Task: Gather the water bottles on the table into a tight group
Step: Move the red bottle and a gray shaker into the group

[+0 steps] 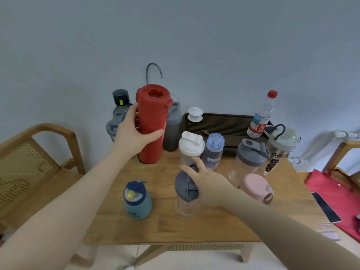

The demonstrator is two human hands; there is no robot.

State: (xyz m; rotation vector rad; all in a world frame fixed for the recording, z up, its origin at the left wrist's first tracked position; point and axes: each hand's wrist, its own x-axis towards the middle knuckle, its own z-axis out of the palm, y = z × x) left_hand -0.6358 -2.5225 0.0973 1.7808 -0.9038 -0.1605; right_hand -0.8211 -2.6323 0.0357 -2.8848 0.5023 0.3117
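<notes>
Firmly, left hand (132,133) wraps red bottle (153,123), right hand (206,184) clasps grey-lidded shaker (187,191)

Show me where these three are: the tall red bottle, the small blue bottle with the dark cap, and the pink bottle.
tall red bottle (153,133), head view, on its red body beside the thumb.
small blue bottle (138,206), head view, on its light blue body.
pink bottle (253,184), head view, on its pink lid.
</notes>
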